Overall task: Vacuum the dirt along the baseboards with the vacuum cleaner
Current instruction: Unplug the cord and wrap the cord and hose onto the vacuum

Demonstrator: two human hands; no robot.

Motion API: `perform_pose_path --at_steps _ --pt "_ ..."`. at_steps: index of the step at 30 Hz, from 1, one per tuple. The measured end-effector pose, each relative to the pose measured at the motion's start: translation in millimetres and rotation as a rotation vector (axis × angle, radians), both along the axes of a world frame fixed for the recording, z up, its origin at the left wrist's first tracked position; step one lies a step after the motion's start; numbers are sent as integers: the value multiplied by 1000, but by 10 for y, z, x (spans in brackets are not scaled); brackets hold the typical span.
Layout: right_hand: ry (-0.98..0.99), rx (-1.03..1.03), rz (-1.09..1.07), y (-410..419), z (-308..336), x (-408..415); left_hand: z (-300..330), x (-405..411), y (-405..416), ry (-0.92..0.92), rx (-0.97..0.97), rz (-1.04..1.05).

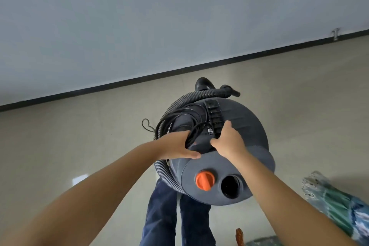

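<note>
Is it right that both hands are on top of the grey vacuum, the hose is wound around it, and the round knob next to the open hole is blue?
Not quite. The knob beside the open hole is orange, not blue, as the head view shows. The rest holds: the left hand and right hand are on top of the grey vacuum, and the hose is wound around it.

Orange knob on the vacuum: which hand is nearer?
Right, narrowly. The right hand rests on the lid above the orange knob; the left hand grips the coiled cord, farther up-left.
</note>
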State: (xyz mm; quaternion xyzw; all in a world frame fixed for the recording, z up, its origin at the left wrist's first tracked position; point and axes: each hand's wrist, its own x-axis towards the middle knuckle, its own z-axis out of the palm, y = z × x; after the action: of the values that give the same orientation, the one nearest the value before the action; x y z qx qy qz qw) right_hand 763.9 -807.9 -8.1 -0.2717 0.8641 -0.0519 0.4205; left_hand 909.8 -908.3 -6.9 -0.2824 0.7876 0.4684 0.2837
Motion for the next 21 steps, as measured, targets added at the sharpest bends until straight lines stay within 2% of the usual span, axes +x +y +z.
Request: perform_pose_path --at_steps 2,6,8,11,15,17,21 --pt "54 -36 -21 6 -31 48 -20 -61 59 25 10 35" --pt "52 -73 -9 48 -23 31 -143 -25 91 23 -522 -254" --pt "9 -76 18 62 -5 -13 -213 56 67 -35 -643 -296" --pt "-50 -52 51 50 -5 -76 -287 109 64 -125 -697 -294" --pt "-139 -31 80 51 18 -154 -386 30 176 10 -742 -509" --pt "-224 -18 61 55 30 -235 -391 -24 134 5 -734 -584" --pt "-401 -14 -29 35 59 -355 -313 -93 126 -49 -649 -557"
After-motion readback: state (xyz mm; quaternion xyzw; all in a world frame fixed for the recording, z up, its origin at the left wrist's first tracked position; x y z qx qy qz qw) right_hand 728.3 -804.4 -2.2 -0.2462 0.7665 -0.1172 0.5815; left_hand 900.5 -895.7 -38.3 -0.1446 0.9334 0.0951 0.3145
